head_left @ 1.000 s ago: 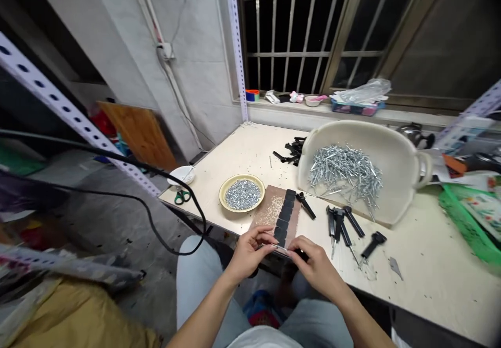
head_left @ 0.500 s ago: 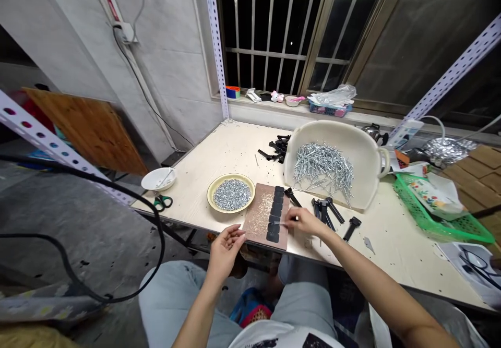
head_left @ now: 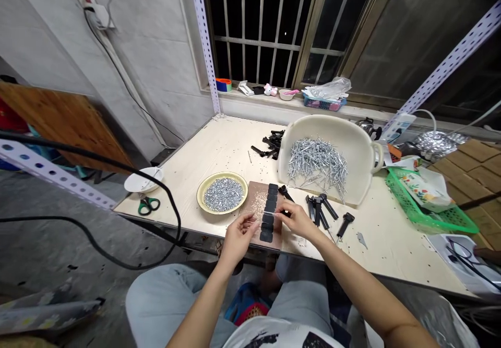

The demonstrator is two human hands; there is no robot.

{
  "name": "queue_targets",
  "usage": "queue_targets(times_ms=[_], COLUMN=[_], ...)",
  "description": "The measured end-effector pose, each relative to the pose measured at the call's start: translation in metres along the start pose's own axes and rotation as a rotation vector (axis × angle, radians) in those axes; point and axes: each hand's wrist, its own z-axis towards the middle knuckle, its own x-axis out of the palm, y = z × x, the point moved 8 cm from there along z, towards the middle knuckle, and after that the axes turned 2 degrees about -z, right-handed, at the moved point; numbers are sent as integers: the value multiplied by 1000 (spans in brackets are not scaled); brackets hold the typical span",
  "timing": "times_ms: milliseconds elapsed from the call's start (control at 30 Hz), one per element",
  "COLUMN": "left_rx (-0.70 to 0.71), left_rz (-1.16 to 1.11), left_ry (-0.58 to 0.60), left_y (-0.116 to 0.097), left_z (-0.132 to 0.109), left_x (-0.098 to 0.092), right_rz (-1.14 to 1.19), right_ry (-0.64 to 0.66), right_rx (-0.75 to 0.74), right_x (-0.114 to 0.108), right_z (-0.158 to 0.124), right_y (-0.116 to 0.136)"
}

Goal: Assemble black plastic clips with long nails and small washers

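Observation:
My right hand [head_left: 294, 218] pinches a thin metal screw [head_left: 268, 213] that points left over the row of black pieces [head_left: 266, 232]. These lie on a brown board [head_left: 276, 240] at the table's front edge. My left hand [head_left: 240, 234] is over the board's left part, fingertips pressed together; what they hold, if anything, is too small to make out. Pale small bits [head_left: 258, 205] are scattered on the board. Left of it stands a yellow bowl [head_left: 201, 205] of small metal parts. Several black clamp-like parts [head_left: 318, 212] lie to the right.
A large white basin [head_left: 358, 183] with many long screws stands behind the board. Green-handled scissors [head_left: 148, 206] and a white bowl [head_left: 135, 183] sit at the left. A green basket [head_left: 426, 223] is on the right; a black cable [head_left: 178, 223] hangs in front at left.
My left hand has moved right and up over the board, closer to my right hand. The screw in my right hand has risen slightly. The camera view has shifted.

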Motion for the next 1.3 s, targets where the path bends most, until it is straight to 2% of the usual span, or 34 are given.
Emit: queue_targets(times_ms=[100, 167, 300, 467, 733, 900, 1100, 1300], left_rx=[-18, -26, -63, -37, -16, 5, 31, 19], left_rz=[-61, -87, -161, -186, -213, -231, -190, -196], left_ry=[23, 5, -14, -40, -59, -44, -38, 15], left_y=[2, 5, 12, 10, 12, 13, 10, 8], left_z=[5, 4, 0, -4, -9, -9, -10, -11], left_x=[16, 19, 19, 16, 13, 12, 11, 16], right_rz=[-37, -64, -135, -201, -282, -283, -139, -48], right_ry=[21, 32, 8, 13, -74, -16, 14, 49], right_rx=[-54, -82, -118, -150, -255, -200, -116, -74], right_x=[0, 2, 4, 7, 6, 10, 10, 14], right_z=[-9, -13, -18, -20, -24, -25, -26, -28], right_y=[22, 29, 35, 45, 55, 55, 48, 40])
